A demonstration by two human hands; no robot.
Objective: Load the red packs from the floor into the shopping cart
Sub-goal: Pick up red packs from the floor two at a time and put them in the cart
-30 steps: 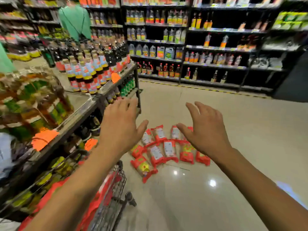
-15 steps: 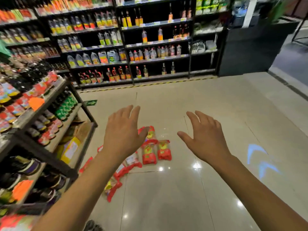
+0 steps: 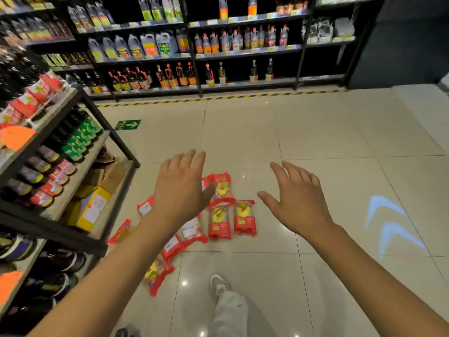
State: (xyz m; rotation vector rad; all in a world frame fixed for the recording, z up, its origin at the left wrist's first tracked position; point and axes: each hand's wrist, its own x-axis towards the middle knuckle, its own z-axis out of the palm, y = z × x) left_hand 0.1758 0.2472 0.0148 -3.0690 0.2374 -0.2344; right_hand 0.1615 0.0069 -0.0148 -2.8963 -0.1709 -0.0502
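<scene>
Above the red packs [image 3: 220, 221] on the floor [image 3: 315, 142], my left hand [image 3: 179, 190] and right hand [image 3: 297, 205] hover spread, empty; reach step; next, stoop and grasp one.

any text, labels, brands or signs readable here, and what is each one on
No wording can be read for certain.
Green floor sign: a white arrow pointing up; the characters beside it are too blurred.
Red packs: yellow and white labels, print too small.
Shelf price tags: too small.
Bottle and jug labels: blurred.
Yellow box: white label, unreadable.
Orange tags: no print legible.
</scene>
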